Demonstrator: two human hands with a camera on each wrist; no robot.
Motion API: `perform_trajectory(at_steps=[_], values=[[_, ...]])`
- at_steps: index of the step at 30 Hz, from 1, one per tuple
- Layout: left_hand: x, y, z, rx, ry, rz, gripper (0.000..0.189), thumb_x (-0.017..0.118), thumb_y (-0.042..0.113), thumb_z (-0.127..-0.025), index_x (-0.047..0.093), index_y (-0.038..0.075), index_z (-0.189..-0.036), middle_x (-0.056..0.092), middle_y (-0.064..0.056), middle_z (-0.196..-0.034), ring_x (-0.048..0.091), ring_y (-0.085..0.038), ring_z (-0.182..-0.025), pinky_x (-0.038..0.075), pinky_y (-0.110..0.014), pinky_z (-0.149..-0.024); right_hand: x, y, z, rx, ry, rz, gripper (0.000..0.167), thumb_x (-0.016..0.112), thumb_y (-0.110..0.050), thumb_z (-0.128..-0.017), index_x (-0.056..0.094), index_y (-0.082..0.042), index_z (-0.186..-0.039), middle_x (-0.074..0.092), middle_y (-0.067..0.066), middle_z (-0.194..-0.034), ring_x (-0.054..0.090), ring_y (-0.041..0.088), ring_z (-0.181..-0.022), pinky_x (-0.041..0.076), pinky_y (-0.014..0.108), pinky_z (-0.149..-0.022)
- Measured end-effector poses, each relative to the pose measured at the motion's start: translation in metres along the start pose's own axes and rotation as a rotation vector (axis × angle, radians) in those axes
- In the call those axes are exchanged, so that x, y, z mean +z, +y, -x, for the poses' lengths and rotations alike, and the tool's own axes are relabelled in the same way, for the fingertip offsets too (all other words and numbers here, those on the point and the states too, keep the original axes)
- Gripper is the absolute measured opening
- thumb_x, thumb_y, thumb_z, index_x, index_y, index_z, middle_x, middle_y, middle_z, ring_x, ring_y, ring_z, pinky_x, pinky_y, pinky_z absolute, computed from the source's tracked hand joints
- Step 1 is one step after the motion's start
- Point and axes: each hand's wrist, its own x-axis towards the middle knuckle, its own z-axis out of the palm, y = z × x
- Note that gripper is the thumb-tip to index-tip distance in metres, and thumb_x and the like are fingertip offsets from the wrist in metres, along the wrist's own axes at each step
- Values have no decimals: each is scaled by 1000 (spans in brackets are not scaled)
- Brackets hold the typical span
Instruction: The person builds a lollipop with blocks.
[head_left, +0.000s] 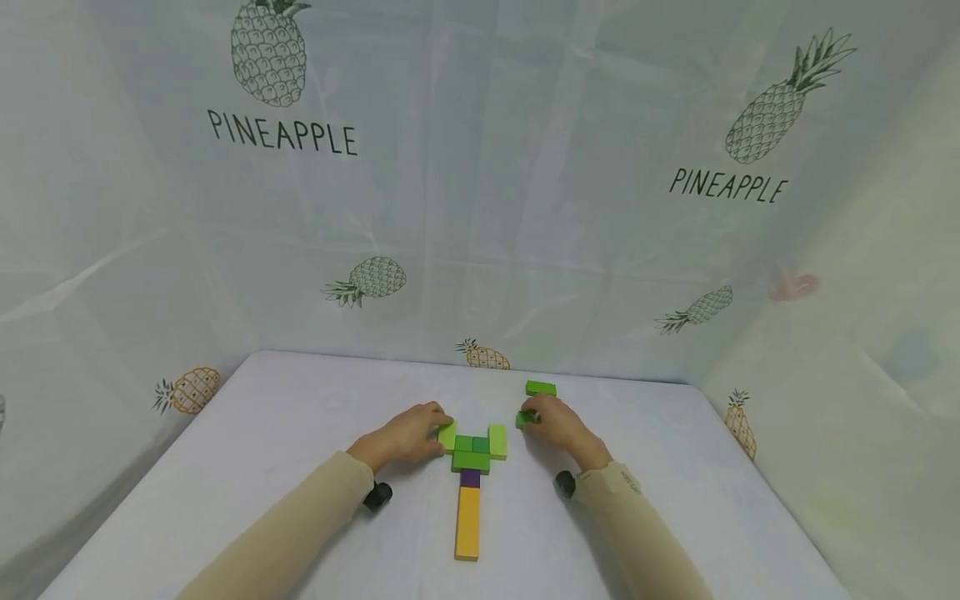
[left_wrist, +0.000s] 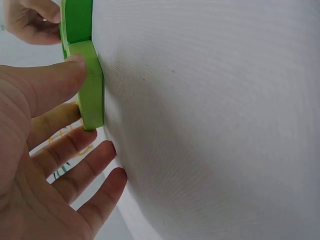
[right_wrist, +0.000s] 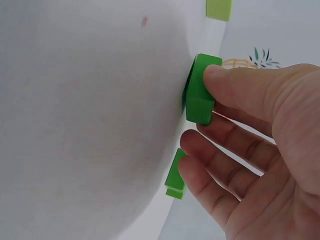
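My left hand (head_left: 405,435) pinches the upright light green block (head_left: 447,437) at the left of a flat block pattern. In the left wrist view, the thumb lies on one side of that block (left_wrist: 92,97), with fingers behind it and the others spread. My right hand (head_left: 558,427) pinches a green block (head_left: 524,419) to the right of the pattern. The right wrist view shows this block (right_wrist: 201,87) tilted, one edge a little off the table, between thumb and fingers. Just beyond the right hand lies another green block (head_left: 541,388).
Two small green blocks (head_left: 472,444) sit above a wider green block (head_left: 471,462), beside a second light green block (head_left: 497,442). Below run a purple block (head_left: 470,477) and a long orange block (head_left: 467,523). A pineapple-print curtain (head_left: 510,208) surrounds the white table (head_left: 315,400).
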Motion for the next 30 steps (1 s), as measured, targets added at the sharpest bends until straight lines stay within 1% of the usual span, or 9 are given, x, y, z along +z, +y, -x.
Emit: perform_trajectory(at_steps=[5,8,11,15,19,24,27,30], values=[[0,0,0,-6,3,-10,50,73,23,-85,58,10,-131,54,-8,-127,50,-26,-120,40,-41,-104,-1,-8,-5,-4,14,2,24,70,-10,-86,68,-7,-110,64,1,-101,59,17,-92,51,37,-83],[-1,0,0,-8,6,-4,50,73,23,-85,58,10,-131,54,-8,-127,50,-26,-119,40,-42,-104,-1,-17,-9,-47,26,-6,24,69,-9,-86,68,-6,-110,64,2,-101,59,18,-91,51,35,-82],[0,-2,0,-8,3,-1,50,73,24,-85,58,11,-131,54,-8,-127,50,-26,-119,41,-42,-103,0,-28,-13,-106,20,-20,23,70,-8,-86,69,-4,-109,64,4,-101,58,18,-89,51,34,-80],[0,-1,1,0,-3,0,50,72,24,-85,58,11,-131,54,-8,-127,50,-26,-119,41,-42,-103,4,-42,-17,-136,-17,-23,25,70,-12,-87,68,-5,-110,63,3,-102,56,16,-88,50,33,-79],[-3,0,1,6,-3,3,50,73,23,-85,58,10,-131,53,-9,-127,50,-27,-119,41,-42,-103,10,-54,-21,-148,-62,-48,26,70,-16,-88,68,-8,-112,62,0,-102,56,14,-88,50,31,-79],[-3,-1,0,40,7,-19,49,73,22,-85,59,8,-130,54,-10,-127,51,-28,-118,41,-43,-102,19,-65,-26,-159,-110,-71,26,69,-18,-88,68,-10,-113,62,-3,-101,55,12,-88,50,29,-79],[-1,-2,-1,56,12,-29,49,72,22,-85,59,7,-129,54,-11,-126,51,-28,-117,42,-43,-102,23,-70,-29,-171,-125,-60,25,69,-19,-89,68,-11,-113,61,-4,-100,55,11,-88,50,28,-79],[0,-3,-1,56,15,-26,49,73,22,-84,59,7,-129,54,-10,-125,52,-28,-116,42,-43,-101,25,-75,-30,-176,-135,-58,26,68,-18,-89,68,-10,-113,62,-3,-99,56,12,-89,50,29,-79]])
